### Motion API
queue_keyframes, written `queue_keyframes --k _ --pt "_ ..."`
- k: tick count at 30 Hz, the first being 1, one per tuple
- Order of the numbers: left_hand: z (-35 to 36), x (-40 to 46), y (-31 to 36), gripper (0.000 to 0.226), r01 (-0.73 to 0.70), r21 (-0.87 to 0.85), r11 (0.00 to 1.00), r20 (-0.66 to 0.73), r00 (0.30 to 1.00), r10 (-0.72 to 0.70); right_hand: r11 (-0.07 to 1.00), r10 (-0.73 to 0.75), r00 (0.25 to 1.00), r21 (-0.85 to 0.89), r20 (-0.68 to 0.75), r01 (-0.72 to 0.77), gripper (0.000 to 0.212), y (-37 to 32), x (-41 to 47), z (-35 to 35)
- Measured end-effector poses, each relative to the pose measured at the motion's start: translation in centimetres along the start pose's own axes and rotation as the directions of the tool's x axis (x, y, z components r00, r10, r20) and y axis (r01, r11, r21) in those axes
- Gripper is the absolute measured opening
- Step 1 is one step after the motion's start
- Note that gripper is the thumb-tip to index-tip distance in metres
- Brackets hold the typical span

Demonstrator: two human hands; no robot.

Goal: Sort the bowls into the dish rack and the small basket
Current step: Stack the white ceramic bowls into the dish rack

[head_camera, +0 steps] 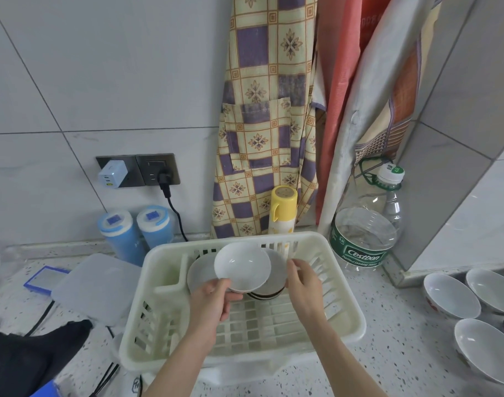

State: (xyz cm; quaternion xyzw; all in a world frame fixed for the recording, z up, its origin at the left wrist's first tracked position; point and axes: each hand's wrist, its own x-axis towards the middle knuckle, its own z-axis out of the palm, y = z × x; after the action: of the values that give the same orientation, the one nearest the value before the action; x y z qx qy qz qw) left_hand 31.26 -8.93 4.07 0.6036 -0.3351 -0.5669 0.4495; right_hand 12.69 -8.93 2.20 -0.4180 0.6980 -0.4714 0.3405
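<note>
A cream plastic dish rack (342,325) stands on the counter in front of me. My left hand (213,302) pinches the lower rim of a small white bowl (242,266), tilted on edge above the rack's back half. Behind it two more bowls stand on edge in the rack: a grey-white one (197,275) at left and a dark-striped one (273,279) at right. My right hand (303,285) hovers by the striped bowl's right rim, fingers loosely spread, holding nothing. Three white bowls (451,296) sit on the counter at far right.
A large clear water bottle (368,224) and a yellow flask (283,210) stand behind the rack. Two blue canisters (136,230), a translucent lid (96,285) and black cables lie to the left. Dark cloth (30,356) covers the lower left corner. Aprons hang on the wall.
</note>
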Motion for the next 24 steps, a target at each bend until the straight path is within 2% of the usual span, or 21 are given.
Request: queue_keyframes --k 4,6,9,14,18,24 --pt "1.5 0.5 0.2 0.014 -0.02 0.065 0.998 0.026 0.999 0.019 0.994 -0.096 0.99 0.055 0.105 0.091 0.041 -0.3 -0.4 0.2" --pt "1.9 0.8 0.2 0.016 -0.024 0.092 0.995 0.035 0.999 0.021 0.994 -0.099 0.988 0.062 0.118 0.092 0.036 -0.3 -0.3 0.2" --pt "2.6 1.0 0.1 0.018 -0.01 0.097 0.995 0.054 0.999 0.004 0.996 -0.067 0.994 0.069 0.092 0.061 0.024 -0.3 -0.1 -0.1" --pt "3.6 0.7 -0.1 0.022 -0.003 0.068 0.998 0.113 0.994 -0.005 0.999 -0.041 0.999 0.032 0.032 0.04 0.027 -0.2 0.1 -0.3" --pt "4.3 0.4 -0.2 0.036 -0.006 0.008 1.0 0.084 0.996 0.006 1.0 0.001 1.0 -0.017 -0.01 -0.001 0.026 0.0 0.3 -0.3" --pt "4.7 -0.5 -0.5 0.045 -0.029 0.046 0.999 0.118 0.993 0.023 0.999 0.032 0.999 -0.041 -0.018 -0.033 0.029 0.1 0.4 -0.4"
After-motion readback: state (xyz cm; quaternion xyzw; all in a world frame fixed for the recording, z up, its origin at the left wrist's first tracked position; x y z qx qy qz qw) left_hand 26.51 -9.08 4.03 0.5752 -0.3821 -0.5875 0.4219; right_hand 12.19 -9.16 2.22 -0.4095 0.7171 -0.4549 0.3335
